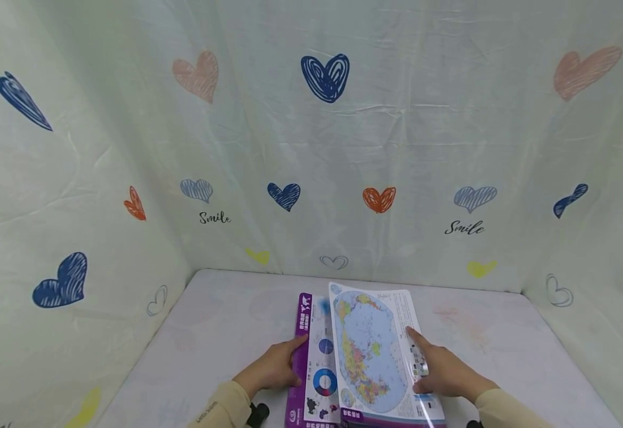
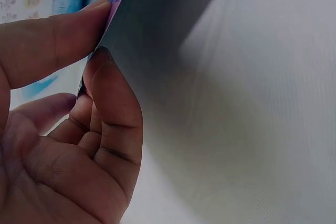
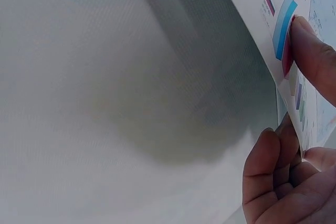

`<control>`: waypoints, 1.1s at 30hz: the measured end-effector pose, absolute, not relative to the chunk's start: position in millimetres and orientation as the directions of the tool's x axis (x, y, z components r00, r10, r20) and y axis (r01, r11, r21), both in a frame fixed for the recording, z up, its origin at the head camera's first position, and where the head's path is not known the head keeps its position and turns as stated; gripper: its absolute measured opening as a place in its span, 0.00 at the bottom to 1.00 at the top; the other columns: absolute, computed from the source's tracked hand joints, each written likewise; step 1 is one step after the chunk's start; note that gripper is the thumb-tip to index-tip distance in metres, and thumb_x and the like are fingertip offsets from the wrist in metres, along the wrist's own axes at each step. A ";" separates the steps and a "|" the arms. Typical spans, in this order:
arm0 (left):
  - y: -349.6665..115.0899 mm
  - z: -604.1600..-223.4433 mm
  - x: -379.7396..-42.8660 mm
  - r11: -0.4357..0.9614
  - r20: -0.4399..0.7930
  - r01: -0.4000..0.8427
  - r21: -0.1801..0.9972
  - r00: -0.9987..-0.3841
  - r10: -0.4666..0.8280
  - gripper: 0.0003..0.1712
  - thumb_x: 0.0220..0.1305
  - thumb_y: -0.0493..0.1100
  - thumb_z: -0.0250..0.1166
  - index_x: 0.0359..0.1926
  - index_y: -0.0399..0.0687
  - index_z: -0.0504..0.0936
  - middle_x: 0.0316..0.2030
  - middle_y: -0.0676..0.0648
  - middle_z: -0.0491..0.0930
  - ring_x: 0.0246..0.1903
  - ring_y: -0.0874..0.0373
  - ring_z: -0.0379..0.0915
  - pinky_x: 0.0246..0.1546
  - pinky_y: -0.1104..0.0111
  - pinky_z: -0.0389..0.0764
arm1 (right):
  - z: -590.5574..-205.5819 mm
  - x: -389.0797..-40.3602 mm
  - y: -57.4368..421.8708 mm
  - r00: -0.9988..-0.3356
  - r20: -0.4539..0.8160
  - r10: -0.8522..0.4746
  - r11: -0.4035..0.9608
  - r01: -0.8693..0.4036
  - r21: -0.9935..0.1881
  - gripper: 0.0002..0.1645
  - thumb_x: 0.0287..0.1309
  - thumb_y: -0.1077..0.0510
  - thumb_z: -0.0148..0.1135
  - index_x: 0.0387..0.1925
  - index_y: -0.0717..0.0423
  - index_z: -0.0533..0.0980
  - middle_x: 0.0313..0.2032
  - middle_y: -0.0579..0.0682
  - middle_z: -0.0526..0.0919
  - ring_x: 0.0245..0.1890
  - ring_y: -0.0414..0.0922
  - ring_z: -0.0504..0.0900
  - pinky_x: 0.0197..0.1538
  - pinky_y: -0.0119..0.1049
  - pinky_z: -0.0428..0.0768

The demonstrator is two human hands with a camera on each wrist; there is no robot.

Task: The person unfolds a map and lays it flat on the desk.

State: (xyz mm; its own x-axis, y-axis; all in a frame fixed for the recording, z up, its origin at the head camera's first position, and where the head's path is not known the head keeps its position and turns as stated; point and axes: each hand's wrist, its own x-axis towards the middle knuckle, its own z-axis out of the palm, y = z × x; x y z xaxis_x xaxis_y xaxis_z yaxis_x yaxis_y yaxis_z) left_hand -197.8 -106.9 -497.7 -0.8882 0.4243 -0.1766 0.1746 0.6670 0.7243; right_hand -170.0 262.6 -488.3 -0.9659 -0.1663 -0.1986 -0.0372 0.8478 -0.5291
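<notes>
A glossy world map sheet [image 1: 371, 351] lies over part of a purple-edged printed sheet [image 1: 298, 362] near the front of the table. The lower sheet bears round charts and small pictures; whether the two are joined, I cannot tell. My left hand [image 1: 274, 367] pinches the purple left edge, thumb on the printed face and fingers curled beneath, as the left wrist view shows. At the right edge of the map, my right hand [image 1: 447, 370] pinches the paper between thumb and fingers. In the right wrist view, the paper's edge [image 3: 278, 85] stands lifted off the white surface.
The white table [image 1: 226, 315] has faint coloured stains. Behind it and along both sides hangs a pale curtain [image 1: 397, 137] printed with hearts and "Smile". A black object [image 1: 258, 414] sits at the left wrist.
</notes>
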 end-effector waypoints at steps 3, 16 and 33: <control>-110.1 -498.9 -198.2 0.675 -0.182 0.165 0.719 -0.893 0.412 0.53 0.42 0.31 0.78 0.72 0.40 0.66 0.63 0.32 0.71 0.60 0.34 0.68 0.58 0.41 0.68 | -486.8 -170.3 264.9 -0.967 -0.195 -0.162 0.850 -0.037 -0.526 0.72 0.30 0.58 0.84 0.77 0.59 0.52 0.36 0.49 0.81 0.30 0.44 0.75 0.46 0.49 0.77; -124.9 -500.0 -202.8 0.696 -0.185 0.158 0.700 -0.901 0.392 0.53 0.42 0.30 0.78 0.72 0.41 0.66 0.63 0.30 0.70 0.53 0.39 0.71 0.57 0.42 0.71 | -480.9 -171.0 275.0 -0.967 -0.188 -0.170 0.845 -0.045 -0.534 0.73 0.30 0.57 0.84 0.77 0.60 0.51 0.39 0.51 0.82 0.32 0.44 0.76 0.47 0.50 0.77; -150.9 -499.9 -208.1 0.723 -0.205 0.137 0.677 -0.909 0.364 0.56 0.39 0.30 0.77 0.73 0.43 0.65 0.65 0.29 0.68 0.56 0.36 0.70 0.57 0.40 0.69 | -481.5 -174.5 294.6 -0.967 -0.155 -0.201 0.863 -0.100 -0.495 0.74 0.31 0.55 0.84 0.76 0.62 0.50 0.40 0.54 0.83 0.33 0.44 0.76 0.48 0.52 0.77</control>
State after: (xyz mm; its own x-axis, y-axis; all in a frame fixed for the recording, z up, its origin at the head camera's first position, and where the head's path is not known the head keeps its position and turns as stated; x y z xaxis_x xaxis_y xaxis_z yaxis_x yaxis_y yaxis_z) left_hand -208.1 -150.9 -499.9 -0.9086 0.3640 -0.2048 0.1368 0.7227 0.6775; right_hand -174.5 294.6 -481.5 -0.9673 -0.2008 -0.1551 -0.0997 0.8630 -0.4953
